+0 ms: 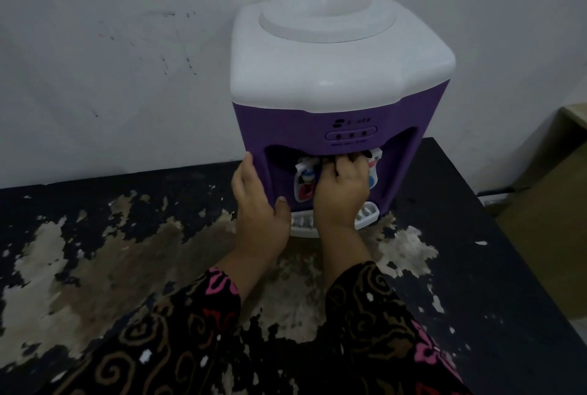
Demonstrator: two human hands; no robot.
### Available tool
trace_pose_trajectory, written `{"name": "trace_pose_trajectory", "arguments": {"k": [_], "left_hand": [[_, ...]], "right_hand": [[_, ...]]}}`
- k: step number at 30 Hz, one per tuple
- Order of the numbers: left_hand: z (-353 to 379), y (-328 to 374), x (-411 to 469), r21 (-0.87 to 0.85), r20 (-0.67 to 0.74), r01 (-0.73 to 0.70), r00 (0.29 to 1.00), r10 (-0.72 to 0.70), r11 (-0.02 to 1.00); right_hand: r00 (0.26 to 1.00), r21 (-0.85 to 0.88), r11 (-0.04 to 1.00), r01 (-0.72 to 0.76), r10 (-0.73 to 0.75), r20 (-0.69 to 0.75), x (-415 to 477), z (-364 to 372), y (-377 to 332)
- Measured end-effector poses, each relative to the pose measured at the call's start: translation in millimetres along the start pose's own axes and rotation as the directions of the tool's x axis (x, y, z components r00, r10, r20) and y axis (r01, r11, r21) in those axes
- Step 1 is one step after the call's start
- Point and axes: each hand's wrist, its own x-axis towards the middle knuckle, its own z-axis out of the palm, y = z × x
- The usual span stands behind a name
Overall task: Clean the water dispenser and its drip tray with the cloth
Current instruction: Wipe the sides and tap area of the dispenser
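My left hand (254,201) braces the water dispenser (336,109) at its front-left corner, its fingers spread flat along the purple side and the thumb pressed on the front face, clamped on nothing. My right hand (341,185) is up inside the tap recess with its fingers curled in under the upper lip, between the left tap (306,177) and the right tap (374,166); something dark shows at the fingertips and may be the cloth, but I cannot tell for sure, nor whether the fingers are closed on it. The dispenser stands upright on the worn black counter (476,236), back against the white wall (111,61), its front turned toward me. The drip tray (367,215) sits at the foot of the dispenser, directly below my right wrist, so that hand is the nearer one; its long axis runs left to right across the front, and part of it is hidden by my forearms. I judge the recess is the step in hand, and the tray calls for a straight drop of the right hand and strokes along its length.
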Motion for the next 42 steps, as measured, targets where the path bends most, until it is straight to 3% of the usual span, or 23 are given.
{"name": "trace_pose_trajectory", "arguments": {"k": [2,5,9,13,17,21,23,27,31,36,42], "left_hand": [[-1,-2,0,-0.001,0.013,0.000,1.000,0.000,1.000],[-3,-6,0,-0.011,0.032,-0.002,0.999,0.003,1.000],[-4,-6,0,-0.009,0.041,-0.002,0.999,0.003,1.000],[-4,-6,0,0.005,0.039,-0.001,0.999,0.001,1.000],[-5,-8,1,0.004,0.041,-0.009,0.999,0.009,1.000],[-6,-10,2,0.014,0.053,-0.015,0.998,0.014,1.000],[-7,-10,2,0.012,0.055,-0.018,0.998,0.018,1.000],[-7,-11,3,0.020,0.049,-0.025,0.999,0.024,0.999],[-7,-13,2,0.014,0.055,-0.037,0.998,0.036,0.999],[-8,-15,3,0.012,0.063,-0.040,0.997,0.039,0.999],[-7,-15,3,0.023,0.048,-0.055,0.997,0.054,0.998]], "right_hand": [[1.000,-0.047,0.999,0.012,-0.011,0.021,-6,5,8],[0.992,-0.103,0.991,-0.087,0.095,0.081,-23,9,28],[0.978,-0.052,0.980,-0.190,0.193,0.074,-14,2,20],[0.994,0.034,0.995,-0.097,0.098,-0.043,6,1,-2],[0.998,-0.137,0.991,0.004,0.004,0.058,-12,8,24],[0.985,-0.194,0.978,-0.079,0.106,0.134,-27,6,43],[0.983,-0.145,0.979,-0.142,0.157,0.096,-23,3,36],[0.996,-0.019,0.996,-0.082,0.081,-0.050,-1,1,6],[1.000,-0.082,0.996,-0.017,0.016,-0.007,-4,7,12],[0.995,-0.158,0.986,-0.052,0.065,0.076,-24,8,39],[0.999,-0.050,0.999,-0.014,0.012,-0.044,3,4,3]]}}
